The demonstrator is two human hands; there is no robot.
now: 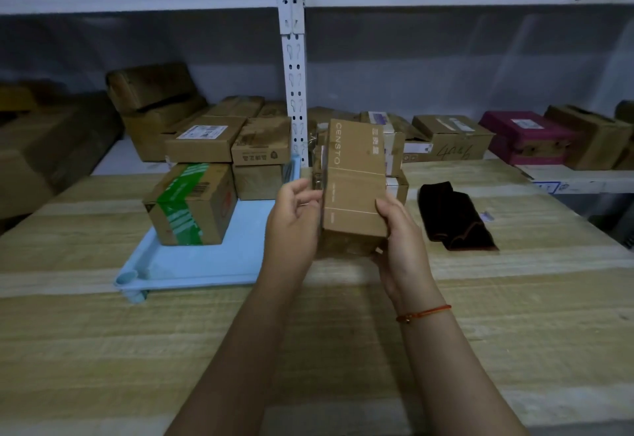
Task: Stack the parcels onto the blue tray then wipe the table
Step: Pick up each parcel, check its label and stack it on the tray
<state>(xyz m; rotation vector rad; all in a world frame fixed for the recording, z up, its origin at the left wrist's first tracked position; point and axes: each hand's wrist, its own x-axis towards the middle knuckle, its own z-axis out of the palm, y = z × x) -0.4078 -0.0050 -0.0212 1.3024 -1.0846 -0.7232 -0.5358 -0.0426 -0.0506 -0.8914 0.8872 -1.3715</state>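
Note:
A long tan parcel (pixel 355 178) printed "CENSTO" is held above the wooden table (pixel 103 350), just right of the blue tray (pixel 206 260). My left hand (pixel 295 219) grips its left side and my right hand (pixel 399 233) grips its right near corner. On the tray stand a carton with green tape (pixel 190 204), a small plain box (pixel 257 182) behind it, and further boxes (pixel 206 144) stacked at the back. More parcels (pixel 398 164) sit behind the held one, mostly hidden by it. A dark folded cloth (pixel 456 218) lies on the table to the right.
A white metal shelf upright (pixel 295 75) rises behind the table. The shelf level (pixel 583 178) at the back carries cardboard boxes (pixel 449 137) and a magenta box (pixel 526 137). Large cartons (pixel 51 147) stand at the far left.

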